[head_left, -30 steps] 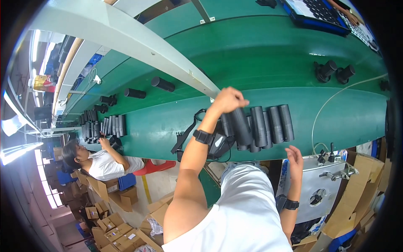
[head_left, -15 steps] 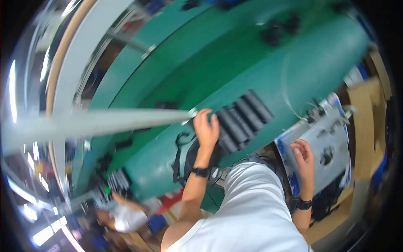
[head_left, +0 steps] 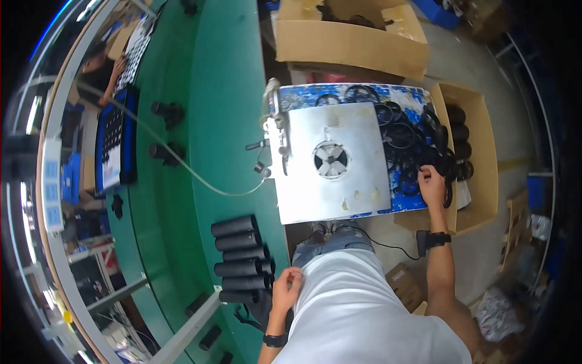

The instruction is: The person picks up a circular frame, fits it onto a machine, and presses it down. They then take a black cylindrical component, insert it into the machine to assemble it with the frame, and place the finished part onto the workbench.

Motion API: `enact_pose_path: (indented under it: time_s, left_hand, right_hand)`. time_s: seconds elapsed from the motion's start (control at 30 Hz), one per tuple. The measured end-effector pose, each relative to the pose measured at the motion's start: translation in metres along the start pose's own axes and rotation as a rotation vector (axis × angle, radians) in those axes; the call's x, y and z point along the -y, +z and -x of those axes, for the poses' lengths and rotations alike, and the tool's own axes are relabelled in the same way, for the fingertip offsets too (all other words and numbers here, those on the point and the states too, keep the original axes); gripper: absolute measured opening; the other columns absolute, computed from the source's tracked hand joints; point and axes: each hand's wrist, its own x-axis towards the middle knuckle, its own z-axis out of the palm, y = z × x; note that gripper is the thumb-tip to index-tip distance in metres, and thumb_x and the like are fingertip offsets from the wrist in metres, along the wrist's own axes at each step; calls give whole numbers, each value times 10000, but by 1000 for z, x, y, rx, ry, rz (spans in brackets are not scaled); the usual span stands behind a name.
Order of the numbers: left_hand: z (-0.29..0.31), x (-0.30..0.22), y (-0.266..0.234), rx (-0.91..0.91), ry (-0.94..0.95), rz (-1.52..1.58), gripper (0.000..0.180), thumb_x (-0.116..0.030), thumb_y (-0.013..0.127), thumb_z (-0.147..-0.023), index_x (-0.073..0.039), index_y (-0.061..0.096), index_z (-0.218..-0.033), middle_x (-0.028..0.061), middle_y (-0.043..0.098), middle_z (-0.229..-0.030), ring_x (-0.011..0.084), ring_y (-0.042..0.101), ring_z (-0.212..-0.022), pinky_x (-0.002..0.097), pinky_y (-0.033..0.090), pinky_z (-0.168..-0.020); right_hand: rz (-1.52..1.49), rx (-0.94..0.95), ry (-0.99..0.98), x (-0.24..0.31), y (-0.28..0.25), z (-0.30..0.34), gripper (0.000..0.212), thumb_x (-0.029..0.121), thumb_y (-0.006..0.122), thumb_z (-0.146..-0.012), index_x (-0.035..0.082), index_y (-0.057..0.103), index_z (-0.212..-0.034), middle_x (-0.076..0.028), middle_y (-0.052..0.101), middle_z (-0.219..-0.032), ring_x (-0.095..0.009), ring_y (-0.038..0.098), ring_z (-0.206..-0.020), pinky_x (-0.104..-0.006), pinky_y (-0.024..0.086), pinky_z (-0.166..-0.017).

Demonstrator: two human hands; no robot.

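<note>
My right hand (head_left: 432, 189) reaches into a pile of black rings (head_left: 401, 134) on a paint-worn blue and white board (head_left: 291, 94). Its fingers are bent together at the pile's near right edge; what lies between them is too small to make out. My left hand (head_left: 285, 290) hangs beside my body with loosely curled fingers, thumb apart, and nothing visible in it. Closest to it is a row of black tubes (head_left: 236, 247) on the green bench (head_left: 221, 139). Left of the ring pile lies a metal plate (head_left: 357, 158) with a round hole showing cross-shaped metal jaws.
An open cardboard box (head_left: 482, 130) with black cylindrical parts stands right of the rings. Another carton (head_left: 351, 39) is beyond the board. A thin pale hose (head_left: 206, 189) crosses the bench to the plate's fittings. A co-worker's hand (head_left: 119, 65) shows at the far left.
The view has swung round to the right, toward the metal plate and rings. My left hand has come away from the black tubes; my right hand has reached the ring pile.
</note>
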Motion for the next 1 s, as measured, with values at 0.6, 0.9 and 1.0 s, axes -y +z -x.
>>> enact_pose_path:
  time_s: [0.6,0.9,1.0]
  left_hand:
    - [-57,-87,68,105,323,-152,169,-72,563,-924,-2,616,-1068,73,690,-866,119,636,-743,265,511,-698]
    - [-94,-146,103,480,397,272,481,-187,507,-988,-20,329,-1403,110,589,-1161,151,584,-1009,284,462,-884]
    - [-95,-174,116,237,339,393,401,-270,461,-1015,-9,398,-1313,104,621,-1042,144,597,-826,276,485,-727]
  right_hand:
    - [186,146,-232,3,45,-133,359,169,619,-863,83,580,-1209,-162,629,-1081,-330,577,-1055,-432,423,-952]
    - [-1015,143,33,107,0,30,428,26,483,-929,39,458,-1356,-91,522,-1264,-129,574,-859,-245,507,-669]
    - [-1084,264,-108,139,2,73,504,8,478,-913,-7,360,-1403,-145,507,-1286,-158,579,-958,-281,494,-842]
